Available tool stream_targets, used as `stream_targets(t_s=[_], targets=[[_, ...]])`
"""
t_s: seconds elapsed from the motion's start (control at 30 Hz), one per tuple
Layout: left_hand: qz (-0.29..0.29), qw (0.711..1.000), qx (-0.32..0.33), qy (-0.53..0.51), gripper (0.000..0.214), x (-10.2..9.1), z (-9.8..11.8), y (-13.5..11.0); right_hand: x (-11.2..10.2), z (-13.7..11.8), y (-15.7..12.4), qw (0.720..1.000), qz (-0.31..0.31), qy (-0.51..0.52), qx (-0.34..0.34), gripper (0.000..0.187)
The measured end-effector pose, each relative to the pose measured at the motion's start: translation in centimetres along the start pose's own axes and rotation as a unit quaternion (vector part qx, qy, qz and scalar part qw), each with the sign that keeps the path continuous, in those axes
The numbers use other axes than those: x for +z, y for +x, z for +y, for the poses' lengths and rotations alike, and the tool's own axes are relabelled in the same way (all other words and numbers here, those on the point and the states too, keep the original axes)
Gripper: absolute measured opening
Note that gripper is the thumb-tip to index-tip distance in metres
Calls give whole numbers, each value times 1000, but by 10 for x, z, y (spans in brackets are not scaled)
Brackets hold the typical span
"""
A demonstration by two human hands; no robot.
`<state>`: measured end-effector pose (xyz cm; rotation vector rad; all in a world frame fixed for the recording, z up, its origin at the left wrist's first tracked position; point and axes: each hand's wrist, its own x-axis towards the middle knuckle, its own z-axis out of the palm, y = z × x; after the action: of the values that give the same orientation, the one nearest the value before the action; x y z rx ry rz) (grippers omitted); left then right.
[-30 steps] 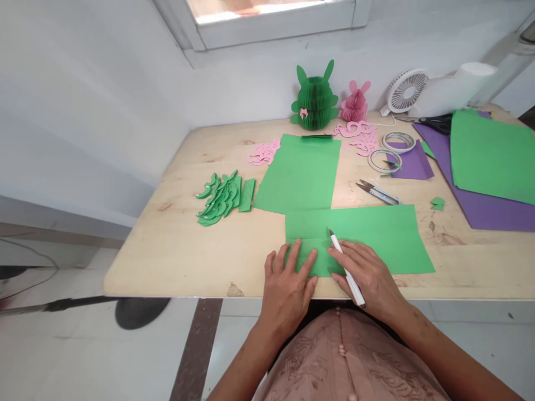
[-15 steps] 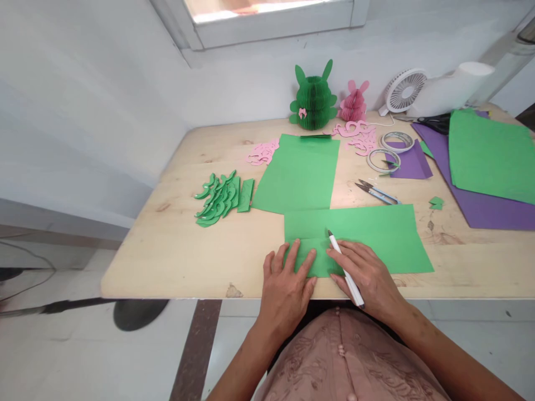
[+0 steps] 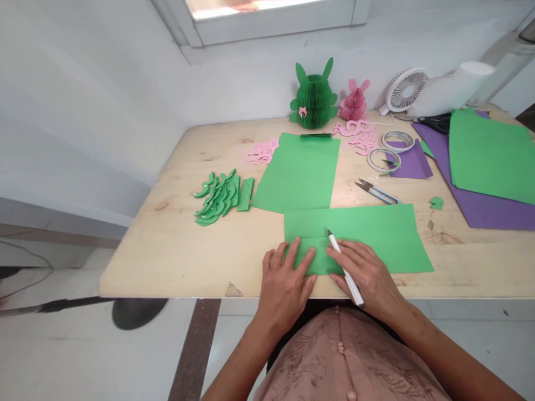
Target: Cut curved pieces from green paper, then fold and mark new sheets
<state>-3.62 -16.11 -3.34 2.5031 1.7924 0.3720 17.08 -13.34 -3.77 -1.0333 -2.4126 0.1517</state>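
Observation:
A green paper sheet [image 3: 376,231] lies at the near edge of the wooden table [image 3: 175,245], its lower left corner folded over. My left hand [image 3: 286,278] lies flat on that folded part, fingers spread. My right hand [image 3: 368,275] presses the fold from the right and holds a white pen [image 3: 345,268] between its fingers, tip pointing away from me.
A second green sheet [image 3: 298,172] lies behind. Green cut-outs [image 3: 219,195] sit at left, pink cut-outs [image 3: 263,151] further back. Snips [image 3: 378,192], tape rolls [image 3: 390,150], purple paper [image 3: 480,206], green paper [image 3: 489,156], paper rabbits [image 3: 313,97], a small fan [image 3: 403,89] stand around.

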Motion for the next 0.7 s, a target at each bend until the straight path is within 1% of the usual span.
stream_targets(t_s=[0.5,0.7], targets=[[13,1000,9,14,41,1,-2,2,-1,0,1,1000,2,8,5,38],[5,1000,4,7,42,1,-1,2,-1,0,1,1000,-13,-6,3,36]])
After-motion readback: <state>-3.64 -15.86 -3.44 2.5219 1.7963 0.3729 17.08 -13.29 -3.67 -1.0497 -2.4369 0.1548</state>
